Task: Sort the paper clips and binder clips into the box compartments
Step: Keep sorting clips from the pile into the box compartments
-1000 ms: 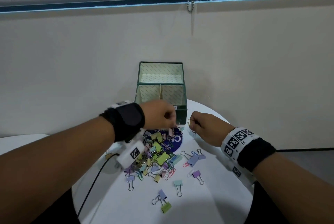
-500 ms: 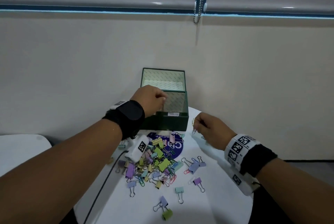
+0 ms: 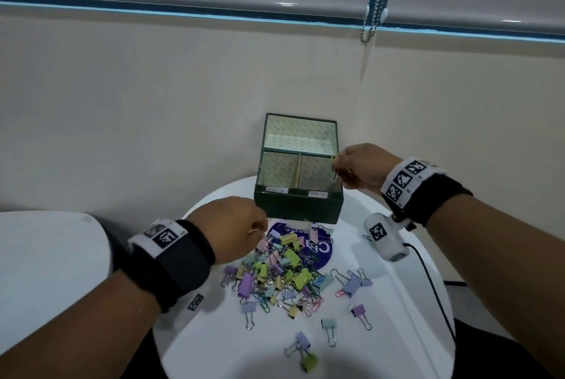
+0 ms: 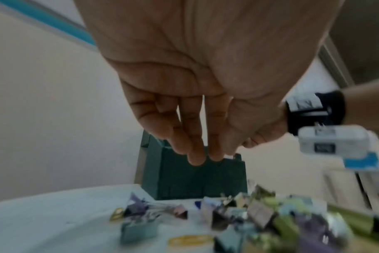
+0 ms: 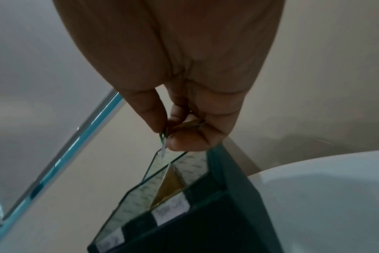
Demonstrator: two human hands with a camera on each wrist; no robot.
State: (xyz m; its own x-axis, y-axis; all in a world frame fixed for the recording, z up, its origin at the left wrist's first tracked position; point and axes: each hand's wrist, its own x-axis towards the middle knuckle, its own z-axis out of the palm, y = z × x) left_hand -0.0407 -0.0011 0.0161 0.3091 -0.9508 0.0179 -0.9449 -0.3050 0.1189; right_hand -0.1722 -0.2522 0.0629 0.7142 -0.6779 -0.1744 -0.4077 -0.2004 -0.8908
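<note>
Over the right near compartment of the green box (image 3: 298,204), my right hand (image 3: 360,169) pinched paper clips (image 3: 335,171); my left hand (image 3: 240,227), fingers straight and empty, hovered above the clip pile (image 3: 284,271).

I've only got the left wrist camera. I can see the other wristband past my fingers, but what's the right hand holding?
Observer: The right hand pinches paper clips between thumb and fingertip.
Operator: Where is it relative to the box?
Observer: Above the box, at its right rim, with a clip hanging over the front right compartment.
Operator: How is the inside divided?
Observer: One long compartment at the back, two in front split by a divider.
</note>
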